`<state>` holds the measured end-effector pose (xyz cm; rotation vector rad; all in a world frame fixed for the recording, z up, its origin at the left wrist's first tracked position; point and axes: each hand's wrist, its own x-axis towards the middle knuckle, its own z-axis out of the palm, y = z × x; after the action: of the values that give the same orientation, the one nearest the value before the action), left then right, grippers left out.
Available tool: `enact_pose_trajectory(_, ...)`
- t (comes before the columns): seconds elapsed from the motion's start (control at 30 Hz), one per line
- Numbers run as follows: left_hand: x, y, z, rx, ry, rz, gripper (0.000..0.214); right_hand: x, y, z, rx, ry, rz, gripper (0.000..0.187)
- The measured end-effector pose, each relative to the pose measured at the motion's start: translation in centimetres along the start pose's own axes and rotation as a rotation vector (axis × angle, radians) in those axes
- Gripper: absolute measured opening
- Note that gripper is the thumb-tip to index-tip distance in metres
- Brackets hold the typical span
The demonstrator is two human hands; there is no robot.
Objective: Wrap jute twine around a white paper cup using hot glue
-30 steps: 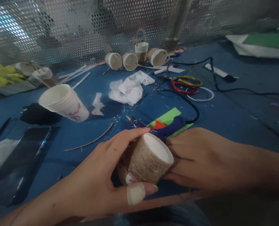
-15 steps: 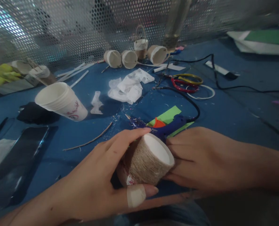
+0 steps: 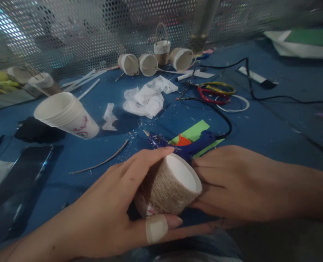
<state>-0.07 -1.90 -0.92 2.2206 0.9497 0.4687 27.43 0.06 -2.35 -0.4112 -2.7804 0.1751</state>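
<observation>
A paper cup (image 3: pixel 169 189) wrapped in rows of brown twine lies tilted, its white base facing up and away from me. Around its side, fingers and thumb of my left hand (image 3: pixel 114 207) grip it; a bandage covers part of the thumb. My right hand (image 3: pixel 232 182) is closed against the cup's right side, with its fingertips hidden behind the cup. Whatever those fingers pinch does not show. Just beyond the cup rests a blue glue gun (image 3: pixel 203 142) with an orange trigger, on a strip of green paper (image 3: pixel 198 129).
Stacked white paper cups (image 3: pixel 82 122) lean at left, near a dark phone (image 3: pixel 19 185). A short piece of twine (image 3: pixel 104 162), crumpled white tissue (image 3: pixel 147 100) and scissors (image 3: pixel 213 94) lie ahead. Several small twine-wrapped cups (image 3: pixel 147 65) line the perforated metal screen (image 3: pixel 90 32). A black cord (image 3: pixel 248 80) crosses at right.
The view has shifted slightly, so the table things sit a little higher and further left. Both hands keep nearly the same hold on the cup.
</observation>
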Motion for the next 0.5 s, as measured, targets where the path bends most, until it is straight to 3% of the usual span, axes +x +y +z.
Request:
enact_pose_trajectory(0.1,-0.03,-0.24,-0.35,0.037,-0.047,0.032,0.092,-0.16,-0.01,0.01,-0.014,-0.001,0.001,0.051)
enact_pose_trajectory(0.5,-0.12,-0.24,-0.40,0.116,-0.039,0.058,0.086,0.00,-0.07,-0.08,-0.067,0.015,-0.001,0.050)
